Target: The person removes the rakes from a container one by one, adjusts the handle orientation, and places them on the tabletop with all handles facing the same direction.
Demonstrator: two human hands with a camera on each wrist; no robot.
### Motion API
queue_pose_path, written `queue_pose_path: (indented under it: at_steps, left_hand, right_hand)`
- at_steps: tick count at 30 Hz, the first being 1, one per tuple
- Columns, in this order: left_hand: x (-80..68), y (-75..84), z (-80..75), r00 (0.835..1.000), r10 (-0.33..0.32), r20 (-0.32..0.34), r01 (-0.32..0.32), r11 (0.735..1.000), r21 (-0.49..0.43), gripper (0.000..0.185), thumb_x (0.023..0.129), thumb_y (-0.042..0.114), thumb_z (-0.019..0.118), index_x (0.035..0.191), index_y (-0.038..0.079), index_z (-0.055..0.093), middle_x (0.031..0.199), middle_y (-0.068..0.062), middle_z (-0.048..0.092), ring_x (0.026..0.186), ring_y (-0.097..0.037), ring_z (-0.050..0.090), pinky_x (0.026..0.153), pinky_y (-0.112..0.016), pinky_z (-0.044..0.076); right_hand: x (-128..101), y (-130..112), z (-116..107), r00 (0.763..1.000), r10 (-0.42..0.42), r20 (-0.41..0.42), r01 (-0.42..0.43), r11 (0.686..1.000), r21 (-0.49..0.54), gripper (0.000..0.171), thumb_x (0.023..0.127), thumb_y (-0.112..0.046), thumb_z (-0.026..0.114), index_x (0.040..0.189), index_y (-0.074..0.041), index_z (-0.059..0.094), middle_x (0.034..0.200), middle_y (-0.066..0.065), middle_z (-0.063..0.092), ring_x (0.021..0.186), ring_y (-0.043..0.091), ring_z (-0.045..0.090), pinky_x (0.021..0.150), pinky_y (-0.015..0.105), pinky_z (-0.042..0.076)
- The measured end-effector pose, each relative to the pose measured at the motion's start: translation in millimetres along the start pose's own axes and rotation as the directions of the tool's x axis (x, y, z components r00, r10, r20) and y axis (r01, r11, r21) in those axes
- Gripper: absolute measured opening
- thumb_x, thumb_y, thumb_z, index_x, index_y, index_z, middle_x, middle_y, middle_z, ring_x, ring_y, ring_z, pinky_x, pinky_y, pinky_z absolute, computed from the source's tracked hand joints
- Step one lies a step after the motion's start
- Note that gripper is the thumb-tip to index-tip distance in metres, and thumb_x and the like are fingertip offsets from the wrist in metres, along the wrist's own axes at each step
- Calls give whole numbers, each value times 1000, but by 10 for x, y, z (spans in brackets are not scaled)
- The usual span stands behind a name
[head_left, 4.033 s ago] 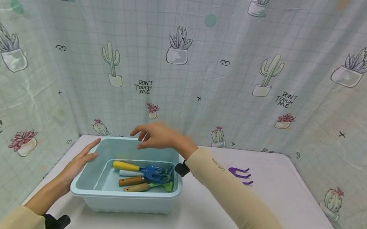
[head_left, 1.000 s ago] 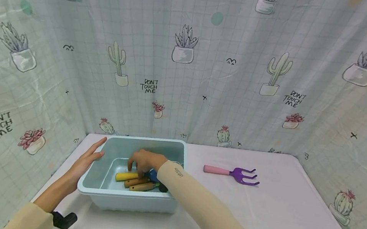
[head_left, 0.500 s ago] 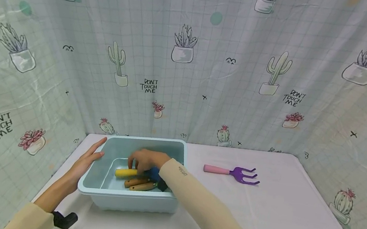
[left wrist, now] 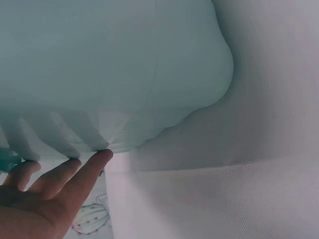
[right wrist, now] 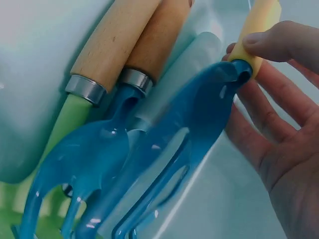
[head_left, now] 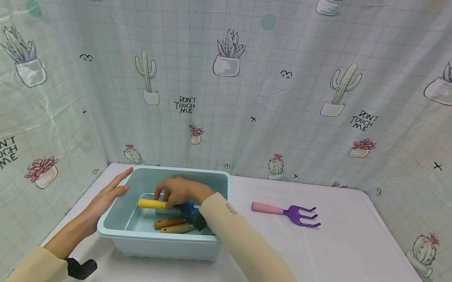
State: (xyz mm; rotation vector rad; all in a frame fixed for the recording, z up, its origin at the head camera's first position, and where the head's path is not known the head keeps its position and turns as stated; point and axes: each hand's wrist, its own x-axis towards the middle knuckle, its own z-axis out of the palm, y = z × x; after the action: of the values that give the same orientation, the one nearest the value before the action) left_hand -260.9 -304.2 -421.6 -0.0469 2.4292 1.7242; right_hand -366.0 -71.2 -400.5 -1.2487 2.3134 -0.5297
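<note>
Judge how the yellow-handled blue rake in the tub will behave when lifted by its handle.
The rake looks like rigid moulded plastic, so probably stiff and light. Its glossy head may snag the wooden-handled tools lying against it. The right hand pinches the round handle, which might twist.
</note>
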Motion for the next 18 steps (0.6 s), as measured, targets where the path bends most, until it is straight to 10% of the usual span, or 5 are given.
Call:
queue_pose_path:
  at_steps: [18]
  left_hand:
    - [15, 9, -11, 1000, -18, -1, 18, 1000, -1, 66, 112, 41, 36, 166, 39, -1, 175, -4, -13, 161, -46, 1, 122, -72, 17]
  right_hand:
    - [-207, -214, -306, 998, -28, -52, 27, 999, -35, 50, 92, -3, 69, 139, -22, 66, 121, 7, 72, 83, 14, 68, 69, 21, 57]
